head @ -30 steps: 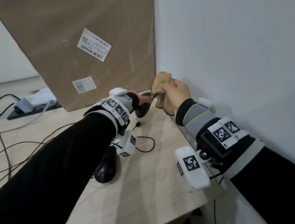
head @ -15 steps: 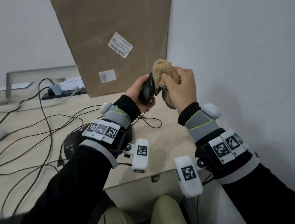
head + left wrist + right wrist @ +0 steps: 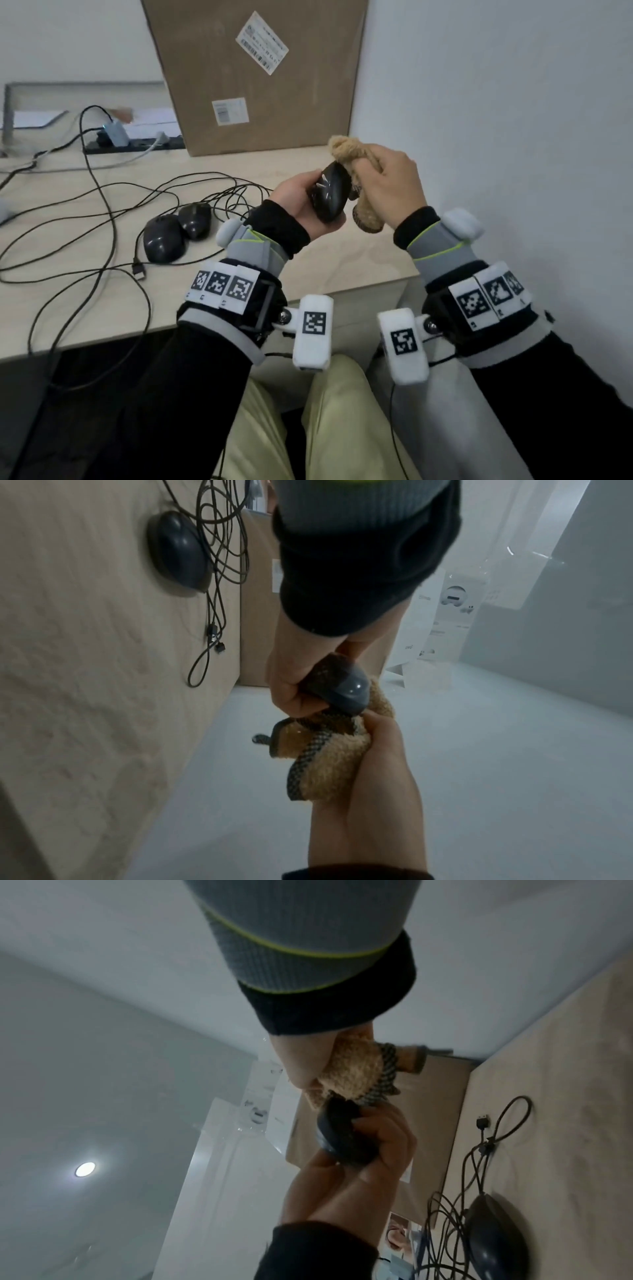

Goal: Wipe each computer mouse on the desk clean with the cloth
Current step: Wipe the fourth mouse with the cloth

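My left hand point(image 3: 298, 200) grips a glossy black mouse point(image 3: 330, 196) lifted above the desk's right end. My right hand point(image 3: 390, 185) grips a bunched tan cloth point(image 3: 346, 148) with a dark woven edge and presses it against the mouse's right side. In the left wrist view the cloth point(image 3: 337, 761) sits just under the held mouse point(image 3: 346, 689). The right wrist view shows the cloth point(image 3: 356, 1070) meeting the mouse point(image 3: 342, 1141). Two more black mice point(image 3: 163, 238) point(image 3: 195, 219) lie side by side on the light wooden desk point(image 3: 342, 270), left of my hands.
Tangled black cables point(image 3: 102, 209) and a loose USB plug point(image 3: 138, 270) spread over the desk's left part. A tall cardboard box point(image 3: 253, 75) leans at the back, with a power strip point(image 3: 137, 144) to its left. A white wall point(image 3: 496, 120) runs close on the right.
My left hand lifted the mouse off the desk and both hands drew back toward me. The cloth now lies against the mouse. The view tilted down and left.
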{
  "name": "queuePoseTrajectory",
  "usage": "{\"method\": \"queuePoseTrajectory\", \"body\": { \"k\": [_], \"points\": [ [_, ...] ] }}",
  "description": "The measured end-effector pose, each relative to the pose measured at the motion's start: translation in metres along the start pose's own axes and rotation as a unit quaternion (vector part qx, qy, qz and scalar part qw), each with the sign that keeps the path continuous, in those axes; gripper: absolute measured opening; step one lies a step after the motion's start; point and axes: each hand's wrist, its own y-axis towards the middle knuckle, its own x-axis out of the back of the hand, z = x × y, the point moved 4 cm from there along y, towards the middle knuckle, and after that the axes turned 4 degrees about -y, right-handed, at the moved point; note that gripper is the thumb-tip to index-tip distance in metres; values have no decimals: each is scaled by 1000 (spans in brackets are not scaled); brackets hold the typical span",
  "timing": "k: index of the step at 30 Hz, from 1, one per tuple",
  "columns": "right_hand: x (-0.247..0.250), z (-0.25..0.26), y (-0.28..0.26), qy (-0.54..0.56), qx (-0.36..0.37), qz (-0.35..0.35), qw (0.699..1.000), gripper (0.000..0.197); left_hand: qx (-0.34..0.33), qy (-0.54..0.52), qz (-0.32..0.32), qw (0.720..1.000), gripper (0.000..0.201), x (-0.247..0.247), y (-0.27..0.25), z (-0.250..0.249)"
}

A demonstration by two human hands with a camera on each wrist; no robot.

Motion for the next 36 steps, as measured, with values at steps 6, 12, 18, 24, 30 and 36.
{"method": "queuePoseTrajectory", "body": {
  "k": [6, 12, 18, 24, 30, 36],
  "points": [
    [-10, 1, -28, -6, 36, 38, 999, 28, -14, -41, -13, 999, 30, -5, -3, -3],
    [-1, -8, 0, 50, -33, 14, 998, 17, -14, 8, -34, 999, 27, 4, -7, 3],
    [-13, -23, 3, 211, -103, 17, 972, 23, -32, -45, -11, 998, 25, 7, -8, 3],
    [-26, -5, -4, 155, -41, 60, 985, 26, -53, -44, -15, 998, 26, 13, 1, 4],
    [-51, 3, -52, -30, 102, 113, 988, 50, -88, -59, -42, 993, 49, 31, 11, -6],
    [-42, -3, -15, -15, 44, 34, 998, 31, -44, 0, 0, 999, 43, 38, 7, 4]
  ]
}}
